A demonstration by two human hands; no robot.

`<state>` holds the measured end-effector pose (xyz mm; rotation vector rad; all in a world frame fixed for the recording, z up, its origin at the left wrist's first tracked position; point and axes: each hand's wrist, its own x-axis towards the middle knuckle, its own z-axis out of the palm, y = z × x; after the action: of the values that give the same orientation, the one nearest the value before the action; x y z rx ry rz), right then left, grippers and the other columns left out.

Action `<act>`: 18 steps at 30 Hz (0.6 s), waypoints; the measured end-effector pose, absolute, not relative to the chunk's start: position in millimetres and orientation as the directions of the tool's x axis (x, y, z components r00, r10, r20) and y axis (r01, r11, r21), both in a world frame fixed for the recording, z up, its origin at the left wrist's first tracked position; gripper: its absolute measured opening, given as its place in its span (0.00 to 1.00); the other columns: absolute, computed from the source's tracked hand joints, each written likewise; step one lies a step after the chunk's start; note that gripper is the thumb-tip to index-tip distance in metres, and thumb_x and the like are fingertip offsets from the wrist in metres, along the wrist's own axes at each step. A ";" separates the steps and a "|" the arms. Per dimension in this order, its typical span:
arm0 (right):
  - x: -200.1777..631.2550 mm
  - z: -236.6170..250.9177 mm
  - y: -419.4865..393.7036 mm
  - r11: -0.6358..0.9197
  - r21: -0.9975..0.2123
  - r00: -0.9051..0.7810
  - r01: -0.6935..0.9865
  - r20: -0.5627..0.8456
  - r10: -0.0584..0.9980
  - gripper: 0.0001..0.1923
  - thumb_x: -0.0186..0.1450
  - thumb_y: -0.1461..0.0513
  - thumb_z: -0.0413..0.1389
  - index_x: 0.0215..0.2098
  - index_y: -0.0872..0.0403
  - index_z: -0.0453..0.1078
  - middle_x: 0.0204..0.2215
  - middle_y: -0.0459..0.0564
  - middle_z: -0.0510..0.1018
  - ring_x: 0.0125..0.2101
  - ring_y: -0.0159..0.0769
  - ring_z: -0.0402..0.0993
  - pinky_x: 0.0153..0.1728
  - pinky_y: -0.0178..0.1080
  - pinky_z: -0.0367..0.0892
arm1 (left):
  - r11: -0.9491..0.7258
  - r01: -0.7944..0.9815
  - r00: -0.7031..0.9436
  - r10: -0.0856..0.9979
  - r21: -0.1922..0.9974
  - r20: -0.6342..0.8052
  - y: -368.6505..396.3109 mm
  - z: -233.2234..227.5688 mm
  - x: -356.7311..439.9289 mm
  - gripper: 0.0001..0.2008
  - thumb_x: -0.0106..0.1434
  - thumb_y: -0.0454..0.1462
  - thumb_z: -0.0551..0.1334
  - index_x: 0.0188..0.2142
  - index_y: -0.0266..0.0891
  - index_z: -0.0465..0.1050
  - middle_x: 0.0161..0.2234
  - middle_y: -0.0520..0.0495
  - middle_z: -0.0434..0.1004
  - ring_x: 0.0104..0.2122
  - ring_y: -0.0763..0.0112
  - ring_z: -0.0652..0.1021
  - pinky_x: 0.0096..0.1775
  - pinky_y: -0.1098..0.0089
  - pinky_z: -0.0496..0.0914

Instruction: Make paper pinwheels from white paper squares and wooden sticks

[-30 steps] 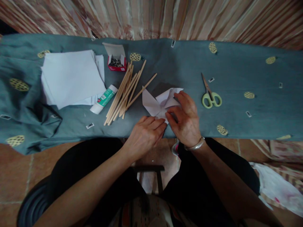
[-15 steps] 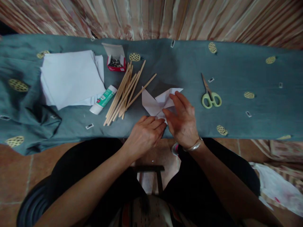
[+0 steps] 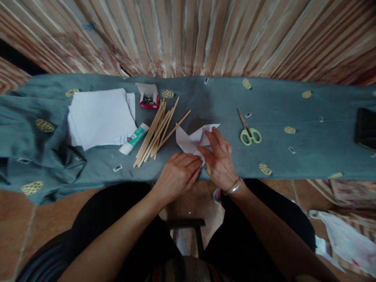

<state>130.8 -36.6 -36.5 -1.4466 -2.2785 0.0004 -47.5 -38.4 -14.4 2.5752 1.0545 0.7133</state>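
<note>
**Both hands on a folded white paper at the table's near edge**

The folded white paper (image 3: pixel 192 140) lies on the teal cloth-covered table (image 3: pixel 293 156), close to the near edge and about midway along it. Its near corner sits beneath the fingertips of both hands, while the rest fans out toward the far edge.

The left hand (image 3: pixel 176 176) rests palm down, fingers together and nearly flat, their tips pressing the paper's near corner. The right hand (image 3: pixel 219 160), a metal bangle (image 3: pixel 233 188) on its wrist, is turned partly on edge, fingers loosely spread and extended over the paper, thumb touching the fold. Neither hand grips anything; both press.

Left of the paper lies a bundle of wooden sticks (image 3: pixel 158 131), then a glue tube (image 3: pixel 134 138), with scissors (image 3: pixel 248 131) apart on the right.
</note>
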 end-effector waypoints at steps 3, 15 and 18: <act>132.3 -37.7 -37.0 0.445 -0.273 -0.344 0.853 0.348 0.872 0.16 0.66 0.69 0.46 0.46 0.53 0.73 0.64 0.57 0.61 0.67 0.50 0.45 0.55 0.55 0.59 | -0.604 0.581 0.494 0.794 0.545 0.353 -30.5 -13.0 -59.8 0.09 0.66 0.34 0.57 0.39 0.35 0.76 0.39 0.43 0.81 0.37 0.65 0.78 0.41 0.64 0.71; 128.0 -45.6 -36.5 0.406 -0.295 -0.308 0.865 0.326 0.894 0.19 0.66 0.70 0.45 0.47 0.55 0.75 0.62 0.60 0.64 0.67 0.50 0.46 0.57 0.55 0.56 | -0.219 0.496 0.237 0.965 0.840 0.112 -32.5 -17.2 -87.8 0.11 0.62 0.37 0.59 0.38 0.36 0.79 0.39 0.41 0.83 0.40 0.62 0.80 0.45 0.61 0.73; 127.2 -46.5 -36.1 0.401 -0.281 -0.309 0.872 0.319 0.896 0.20 0.66 0.71 0.45 0.48 0.55 0.75 0.62 0.61 0.64 0.67 0.51 0.47 0.57 0.56 0.56 | -0.069 0.394 0.181 0.984 0.916 -0.003 -36.6 -20.0 -87.5 0.11 0.60 0.38 0.61 0.39 0.37 0.79 0.41 0.42 0.83 0.42 0.60 0.81 0.45 0.61 0.73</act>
<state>127.2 -36.1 -46.5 -1.5149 -2.2413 0.0774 -87.5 -36.6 -20.0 1.6089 1.3431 0.8753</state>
